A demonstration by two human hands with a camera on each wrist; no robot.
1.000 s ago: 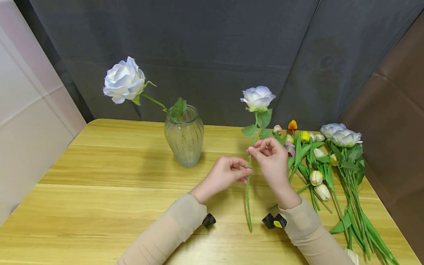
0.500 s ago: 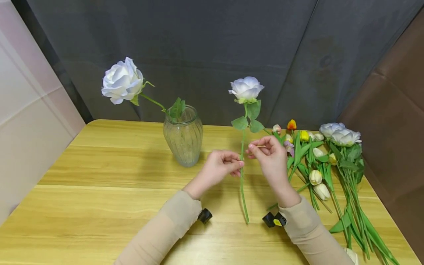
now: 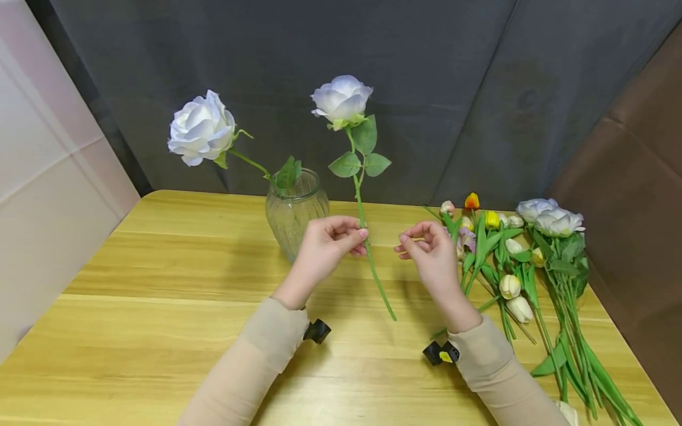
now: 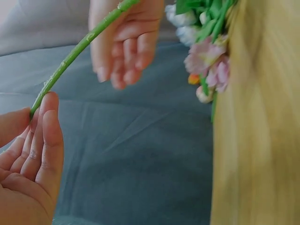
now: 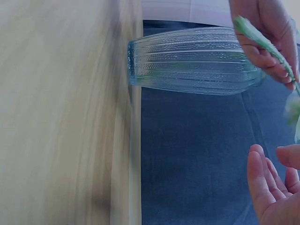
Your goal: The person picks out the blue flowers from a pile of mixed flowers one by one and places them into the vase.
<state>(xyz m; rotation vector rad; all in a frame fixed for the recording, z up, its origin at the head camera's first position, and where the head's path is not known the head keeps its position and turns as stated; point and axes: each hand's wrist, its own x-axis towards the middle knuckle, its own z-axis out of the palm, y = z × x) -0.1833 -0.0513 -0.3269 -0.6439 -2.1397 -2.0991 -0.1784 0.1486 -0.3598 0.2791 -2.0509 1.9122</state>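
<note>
At far left, a big white rose with a pale blue tint (image 3: 201, 128) leans out leftward from the mouth of a clear, ribbed glass vase (image 3: 285, 222), which stands upright on the pale yellow wood-grain table (image 3: 160, 331). In front of it, partly covering the glass, comes the left hand (image 3: 327, 251), and it's a neat pinch: thumb and fingers clamped on the slim green stem (image 3: 360, 204) of a second rose, lavender-white and ruffled (image 3: 343, 100). That one is up in the air, bloom high, just right of the vase, its cut end slanting down to the right between the hands. Across the gap, the right hand (image 3: 430, 254), thumb and fingers loosely bent and apart, well away from the stem. Then colour: a loose heap of white, yellow and orange tulips (image 3: 510, 287) with a lilac flower (image 3: 466, 239) among them, and, at far right, a long-stemmed bunch of white roses (image 3: 558, 222).
</note>
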